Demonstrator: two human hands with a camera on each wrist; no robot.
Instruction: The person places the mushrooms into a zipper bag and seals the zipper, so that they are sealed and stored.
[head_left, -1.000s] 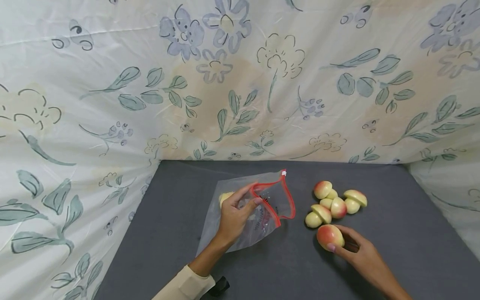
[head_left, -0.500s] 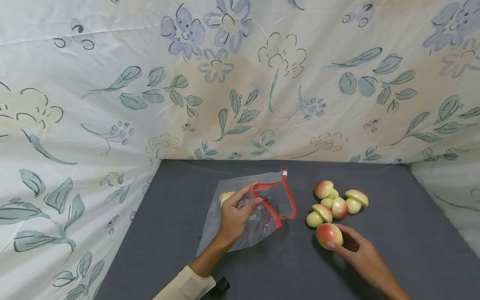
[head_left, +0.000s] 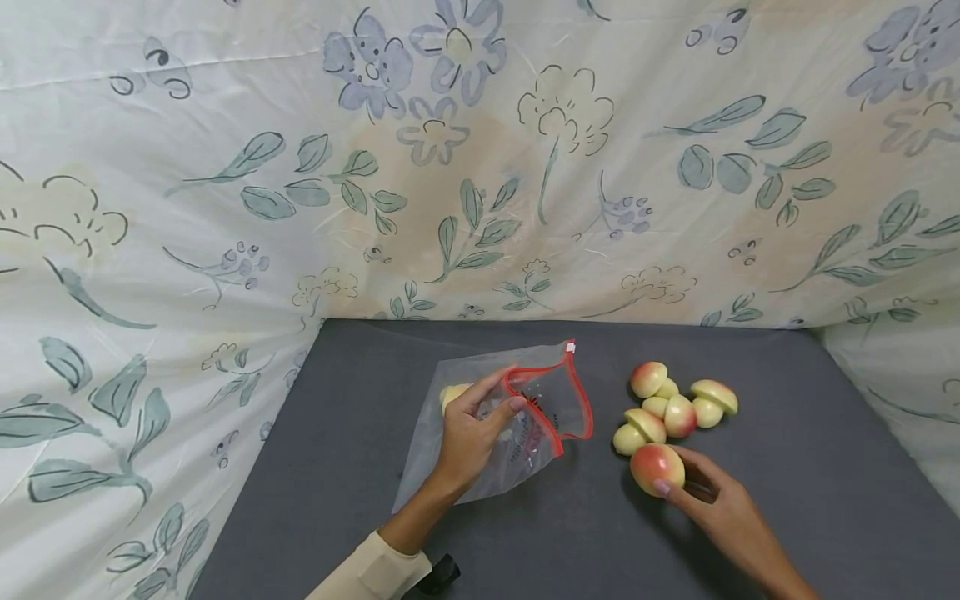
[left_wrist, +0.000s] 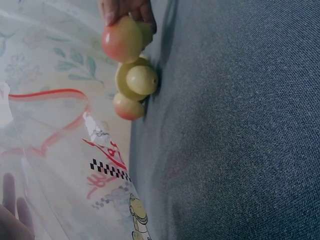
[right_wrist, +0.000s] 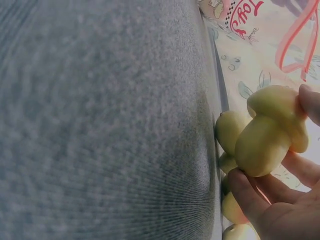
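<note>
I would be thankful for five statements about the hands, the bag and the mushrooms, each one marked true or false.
1. The left hand holds the bag. True.
2. The trim of the bag is blue. False: it is red.
3. The right hand grips a mushroom. True.
4. The bag is closed all along its mouth. False: its mouth gapes open.
5. Four other mushrooms lie to the right of the bag. True.

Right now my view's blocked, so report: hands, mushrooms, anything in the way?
Left hand gripping clear bag, open wide. Right hand holding one mushroom, outside the bag. Nearest loose mushroom close by, could crowd a low path bagward.
</note>
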